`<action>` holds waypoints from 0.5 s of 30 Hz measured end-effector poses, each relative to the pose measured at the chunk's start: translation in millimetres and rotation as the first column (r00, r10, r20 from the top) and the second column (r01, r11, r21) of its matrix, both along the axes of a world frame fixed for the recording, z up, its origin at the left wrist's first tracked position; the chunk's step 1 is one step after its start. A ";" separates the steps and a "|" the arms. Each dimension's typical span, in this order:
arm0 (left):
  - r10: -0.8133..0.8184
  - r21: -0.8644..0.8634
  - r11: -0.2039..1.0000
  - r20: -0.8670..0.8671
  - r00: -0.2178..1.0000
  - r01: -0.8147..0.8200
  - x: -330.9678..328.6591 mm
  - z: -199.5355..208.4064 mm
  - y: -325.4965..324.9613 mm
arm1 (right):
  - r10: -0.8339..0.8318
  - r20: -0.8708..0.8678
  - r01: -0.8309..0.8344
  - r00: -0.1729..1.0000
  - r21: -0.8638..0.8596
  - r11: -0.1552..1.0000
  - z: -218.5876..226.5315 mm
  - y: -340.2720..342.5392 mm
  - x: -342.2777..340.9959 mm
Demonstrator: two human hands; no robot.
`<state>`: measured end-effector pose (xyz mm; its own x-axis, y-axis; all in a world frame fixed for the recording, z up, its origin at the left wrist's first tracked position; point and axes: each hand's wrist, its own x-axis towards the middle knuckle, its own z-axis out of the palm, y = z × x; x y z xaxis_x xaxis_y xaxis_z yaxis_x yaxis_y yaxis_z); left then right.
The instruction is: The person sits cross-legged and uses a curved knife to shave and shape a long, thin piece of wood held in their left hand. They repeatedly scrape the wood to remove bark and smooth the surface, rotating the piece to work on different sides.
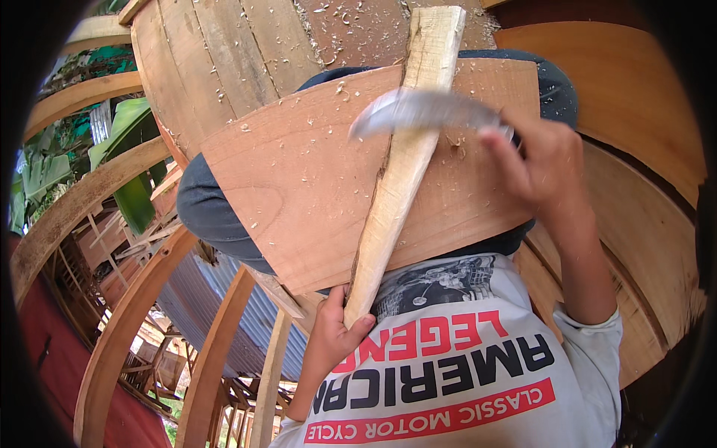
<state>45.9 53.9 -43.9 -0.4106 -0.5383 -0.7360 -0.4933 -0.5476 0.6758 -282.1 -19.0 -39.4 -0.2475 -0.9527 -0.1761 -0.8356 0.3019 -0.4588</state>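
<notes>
Now left hand [334, 334] pinches the near end of the wood strip [405, 183]; right hand [544, 164] clutches a curved blade [426, 112].

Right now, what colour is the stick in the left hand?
The stick is pale cream-yellow, with a dark brown left edge; head view.

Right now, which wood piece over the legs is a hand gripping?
The long, narrow, pale strip: the left hand grips its near end. The broad board beneath it is not gripped; the right hand holds a curved blade.
</notes>
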 end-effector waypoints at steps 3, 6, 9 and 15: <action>-0.020 -0.004 1.000 -0.002 1.000 0.020 -0.8 1.6 -5.2 | -0.073 -0.041 0.074 0.996 0.012 0.997 2.2 -8.6 -12.5; -0.007 -0.036 0.999 0.001 1.000 0.007 -1.2 3.3 3.3 | 0.259 -0.132 -0.273 0.957 -0.106 0.956 4.7 15.0 17.5; -0.023 0.020 1.000 0.002 1.000 0.023 -0.4 1.8 0.2 | -0.211 -0.192 0.189 0.958 -0.126 0.974 -5.4 -12.4 -19.6; -0.004 0.007 1.000 0.003 1.000 0.004 1.4 -1.8 4.6 | -0.210 -0.165 0.209 0.964 -0.022 0.978 6.5 1.0 -15.9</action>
<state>47.3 58.6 -45.7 -0.4108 -0.5315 -0.7408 -0.4974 -0.5503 0.6706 -298.0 -18.0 -32.9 -0.4670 -0.8772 -0.1115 -0.8183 0.4765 -0.3216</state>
